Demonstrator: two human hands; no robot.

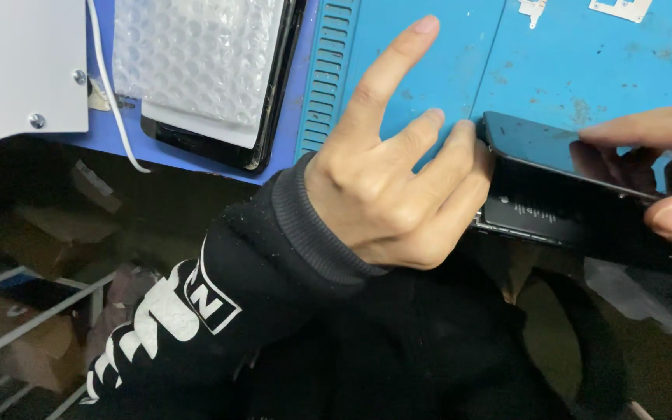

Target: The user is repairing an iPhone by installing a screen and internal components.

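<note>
Here, looking down through the head camera, I see two bare hands at work on a dark smartphone [577, 183] that sits at the near edge of a blue surface [585, 70]. I take the phone as my landmark. Its glass screen panel [542, 144] is lifted away from its body, and a black battery [534, 211] shows in the gap beneath.

The left hand [394, 183], in a black sleeve [219, 311] with white lettering, is at the phone's left end. Its fingers [460, 148] are partly curled, the middle ones pressing against the phone's corner, while the index finger points up and away, loose.

The right hand [663, 171] is at the phone's right end, pinching the raised screen panel between the thumb below and the fingers above.

Far left of the phone, another dark phone [235, 148] lies under a sheet of bubble wrap [196, 54]. Further left again are a white cable [114, 101] and a white box [21, 66]. Above the phone, two small metal plates [620, 8] lie on the blue surface.
</note>
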